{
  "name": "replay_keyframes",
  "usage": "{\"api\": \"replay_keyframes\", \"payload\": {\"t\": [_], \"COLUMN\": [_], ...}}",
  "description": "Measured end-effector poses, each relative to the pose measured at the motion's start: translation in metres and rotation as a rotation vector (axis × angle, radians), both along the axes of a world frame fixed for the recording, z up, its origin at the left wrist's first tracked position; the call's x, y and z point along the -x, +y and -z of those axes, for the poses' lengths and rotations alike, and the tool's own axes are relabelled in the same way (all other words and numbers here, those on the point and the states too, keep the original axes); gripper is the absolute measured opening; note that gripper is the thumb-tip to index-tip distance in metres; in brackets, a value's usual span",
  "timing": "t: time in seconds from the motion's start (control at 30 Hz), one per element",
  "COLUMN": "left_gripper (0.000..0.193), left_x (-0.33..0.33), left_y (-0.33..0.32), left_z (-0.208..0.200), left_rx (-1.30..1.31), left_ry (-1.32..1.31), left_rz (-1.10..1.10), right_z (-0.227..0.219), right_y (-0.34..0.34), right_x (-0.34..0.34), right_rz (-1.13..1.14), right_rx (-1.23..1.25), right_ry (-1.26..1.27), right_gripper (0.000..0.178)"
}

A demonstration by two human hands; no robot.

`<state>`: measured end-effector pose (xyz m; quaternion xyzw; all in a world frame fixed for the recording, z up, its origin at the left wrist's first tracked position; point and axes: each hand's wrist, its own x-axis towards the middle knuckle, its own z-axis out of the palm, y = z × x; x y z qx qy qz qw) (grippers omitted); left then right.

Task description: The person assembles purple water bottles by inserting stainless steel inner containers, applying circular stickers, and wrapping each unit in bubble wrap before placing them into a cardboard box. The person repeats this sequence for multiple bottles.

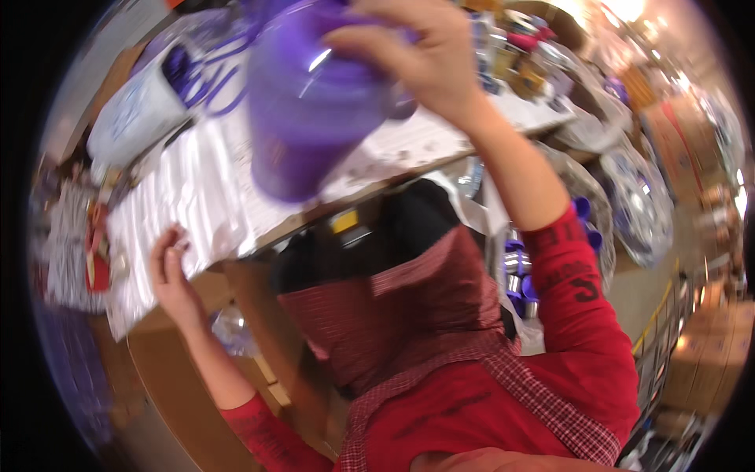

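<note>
Close to the camera, my right hand (425, 59) grips a translucent purple tumbler (311, 118) near its upper part. The tumbler is tilted above the table and smeared by motion; its top end runs out of the picture. My left hand (171, 275) is beside the layered clear plastic bags (185, 189) at the table's left edge. Its fingers are loosely bent and apart, and I see nothing held in them. Purple cords or handles (224, 90) lie on the table behind the tumbler, next to a white bag (134, 114) with purple things at its mouth.
The white-topped table (440, 141) crosses in front of me. Below its left end is an open cardboard box (177, 354). Purple and steel cups (519, 271) sit in plastic at my right. Metal tins clutter the far right corner; wrapped goods and cartons (712, 354) stand beyond.
</note>
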<state>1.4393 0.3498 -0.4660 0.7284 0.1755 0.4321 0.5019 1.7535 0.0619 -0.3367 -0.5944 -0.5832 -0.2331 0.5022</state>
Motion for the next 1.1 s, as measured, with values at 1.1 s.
{"api": "replay_keyframes", "payload": {"t": [1.1], "left_gripper": [0.062], "left_x": [-0.141], "left_y": [-0.088], "left_z": [0.06], "left_rx": [0.655], "left_ry": [0.246], "left_rz": [0.442], "right_z": [0.261], "right_y": [-0.195], "right_x": [-0.169], "right_rz": [0.786], "right_rx": [0.513], "right_ry": [0.538], "right_gripper": [0.025]}}
